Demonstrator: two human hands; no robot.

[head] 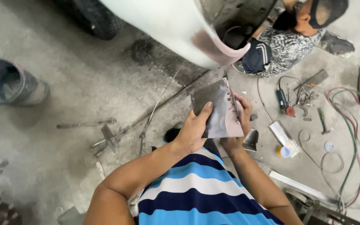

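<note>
I hold a bent piece of sheet metal (218, 111), grey and shiny with a rough welded edge on its right side, in front of my chest. My left hand (193, 130) grips its lower left side, thumb pressed flat on the face. My right hand (241, 121) clasps the right edge from behind, fingers curled over the welded seam. My striped blue, white and navy shirt fills the bottom of the view.
A white car body panel (167, 25) hangs overhead, with a tyre (94, 18) at the back. Another person (286, 43) crouches beyond it. A grey bucket (9, 81) stands left. Metal rods (86, 123), hoses (351, 137), hand tools and scrap pieces litter the concrete floor.
</note>
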